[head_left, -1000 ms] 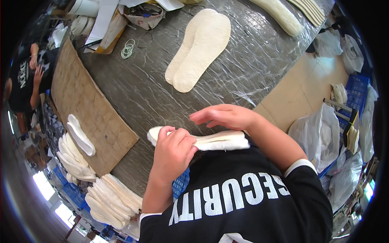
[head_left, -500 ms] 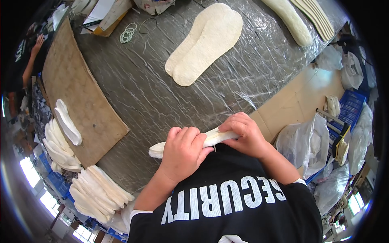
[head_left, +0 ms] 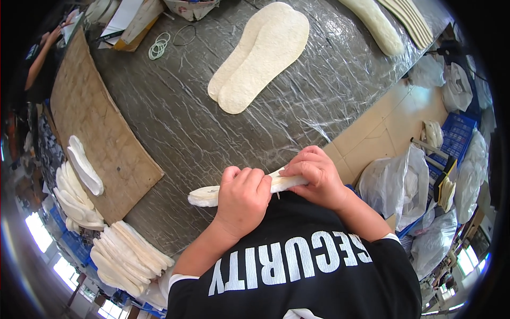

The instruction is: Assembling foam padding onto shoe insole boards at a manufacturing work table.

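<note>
We've pulled the cream foam insole stack [head_left: 239,187] in from mid-frame to lower centre – left hand [head_left: 241,199] & right hand [head_left: 313,175] now both clamped round it, edges squared up vs a sec ago.

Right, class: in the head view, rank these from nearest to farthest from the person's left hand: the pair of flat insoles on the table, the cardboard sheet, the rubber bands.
Measured from the left hand:
1. Cardboard sheet, to its left on the table; its near corner comes closest.
2. Pair of flat insoles, farther up the table, slightly right.
3. Rubber bands, at the far edge, up and left.
</note>
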`<move>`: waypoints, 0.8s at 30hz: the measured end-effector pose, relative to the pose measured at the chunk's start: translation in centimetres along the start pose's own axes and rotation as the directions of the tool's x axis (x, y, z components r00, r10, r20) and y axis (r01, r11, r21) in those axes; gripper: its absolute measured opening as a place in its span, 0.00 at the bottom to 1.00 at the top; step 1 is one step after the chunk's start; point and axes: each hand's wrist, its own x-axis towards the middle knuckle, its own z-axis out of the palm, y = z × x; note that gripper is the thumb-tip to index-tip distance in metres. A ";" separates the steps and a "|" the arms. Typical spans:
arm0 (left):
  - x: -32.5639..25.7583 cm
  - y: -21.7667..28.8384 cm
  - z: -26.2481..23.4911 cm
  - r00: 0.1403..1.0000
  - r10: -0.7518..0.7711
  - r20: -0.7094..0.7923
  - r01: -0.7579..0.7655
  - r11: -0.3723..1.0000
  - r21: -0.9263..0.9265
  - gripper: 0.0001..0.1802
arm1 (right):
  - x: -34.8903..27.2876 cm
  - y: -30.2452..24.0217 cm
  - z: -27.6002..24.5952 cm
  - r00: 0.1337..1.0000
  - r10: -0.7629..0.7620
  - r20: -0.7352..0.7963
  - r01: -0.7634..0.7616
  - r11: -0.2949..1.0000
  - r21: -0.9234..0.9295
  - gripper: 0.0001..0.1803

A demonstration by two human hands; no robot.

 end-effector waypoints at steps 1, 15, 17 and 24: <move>0.0 0.0 -0.1 1.000 0.001 0.000 -0.001 1.000 0.001 0.16 | 0.1 -0.3 -0.2 1.000 0.005 0.003 -0.005 1.000 -0.025 0.22; 0.9 -1.0 0.8 0.980 0.025 -0.195 -0.025 1.000 0.004 0.16 | 0.0 1.1 0.4 0.931 -0.322 -0.172 0.218 0.868 -0.446 0.09; 1.0 -1.3 1.0 0.980 0.037 -0.197 -0.036 0.999 0.008 0.16 | -0.1 1.8 0.8 0.917 -0.353 -0.188 0.237 0.859 -0.455 0.09; 1.1 -1.6 1.7 0.967 0.020 -0.254 -0.016 1.000 0.020 0.16 | -0.3 2.1 1.1 0.891 -0.404 -0.207 0.248 0.815 -0.524 0.07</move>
